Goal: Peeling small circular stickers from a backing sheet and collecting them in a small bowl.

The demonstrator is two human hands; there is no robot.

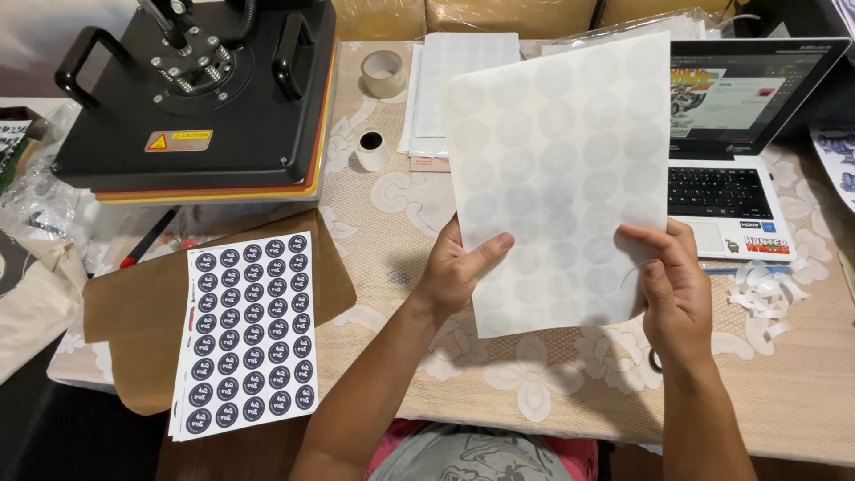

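Both hands are holding a white sheet [561, 178] up over the desk [802, 392], long axis upright. Left hand [459, 272] is pinching the lower left edge, right hand [672, 285] the lower right; fingers closed on paper.

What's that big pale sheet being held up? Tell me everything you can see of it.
The sheet is white, thin and translucent, with rows of faint round shapes showing through. It looks like paper seen from its back. It is held up, slightly tilted, above the table. The left hand pinches its lower left edge and the right hand its lower right edge.
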